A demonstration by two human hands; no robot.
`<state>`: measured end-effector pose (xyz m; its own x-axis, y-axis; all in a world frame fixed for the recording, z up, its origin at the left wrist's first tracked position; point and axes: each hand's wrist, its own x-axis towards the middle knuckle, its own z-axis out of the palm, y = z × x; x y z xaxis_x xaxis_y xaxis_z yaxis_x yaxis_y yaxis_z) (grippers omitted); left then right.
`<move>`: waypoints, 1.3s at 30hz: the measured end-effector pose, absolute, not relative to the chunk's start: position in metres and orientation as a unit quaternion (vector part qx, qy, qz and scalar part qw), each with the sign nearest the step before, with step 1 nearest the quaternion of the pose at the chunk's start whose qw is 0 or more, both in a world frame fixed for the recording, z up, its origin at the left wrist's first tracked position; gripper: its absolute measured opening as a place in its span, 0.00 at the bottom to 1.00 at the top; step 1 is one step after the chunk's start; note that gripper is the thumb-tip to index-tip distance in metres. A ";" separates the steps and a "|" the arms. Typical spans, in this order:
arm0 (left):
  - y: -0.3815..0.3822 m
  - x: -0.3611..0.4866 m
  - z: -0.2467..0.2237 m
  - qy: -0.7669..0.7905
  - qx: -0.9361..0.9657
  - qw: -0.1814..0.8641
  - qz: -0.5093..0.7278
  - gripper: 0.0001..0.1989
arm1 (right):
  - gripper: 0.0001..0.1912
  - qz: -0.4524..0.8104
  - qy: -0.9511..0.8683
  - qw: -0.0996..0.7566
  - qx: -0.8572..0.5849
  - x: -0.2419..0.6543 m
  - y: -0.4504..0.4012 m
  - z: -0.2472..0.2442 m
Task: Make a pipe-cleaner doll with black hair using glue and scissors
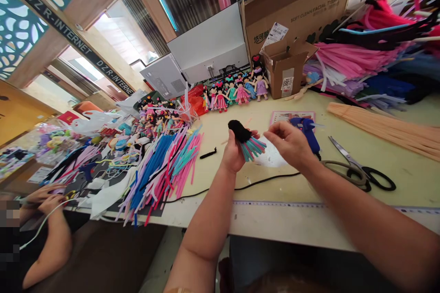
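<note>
My left hand (233,154) is closed around a pipe-cleaner doll (239,131) with a black fuzzy top and a fringe of teal, pink and grey stems at its lower end. Just right of the fringe, my right hand (291,145) is held with thumb and fingertips pinched together; whatever they hold, if anything, is too small to make out. Behind that hand lies a blue glue gun (310,136), partly hidden by it. A short black pipe-cleaner piece (208,153) rests on the table left of my left hand.
Scissors (354,160) and a roll of tape (343,171) lie at right. Pipe cleaners (147,169) cover the left; more bundles (364,59) fill the right. Finished dolls (240,91) stand before a monitor (209,41). A cable (261,181) crosses the table. A co-worker's hands (50,197) are at far left.
</note>
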<state>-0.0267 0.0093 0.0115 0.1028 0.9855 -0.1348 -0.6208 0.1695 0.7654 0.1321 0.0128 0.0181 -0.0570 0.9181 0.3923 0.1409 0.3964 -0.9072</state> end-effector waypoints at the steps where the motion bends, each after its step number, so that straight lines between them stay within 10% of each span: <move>1: 0.009 -0.028 0.014 0.333 0.267 0.689 0.586 0.29 | 0.11 0.362 -0.619 0.549 -0.429 0.137 0.016 0.019; 17: 0.005 -0.022 0.011 0.300 0.327 0.696 0.565 0.31 | 0.26 0.245 -0.768 0.351 -0.476 0.115 0.005 0.001; 39: 0.011 -0.024 0.004 0.304 0.279 0.722 0.556 0.33 | 0.29 0.201 -0.783 0.433 -0.400 0.113 -0.004 0.001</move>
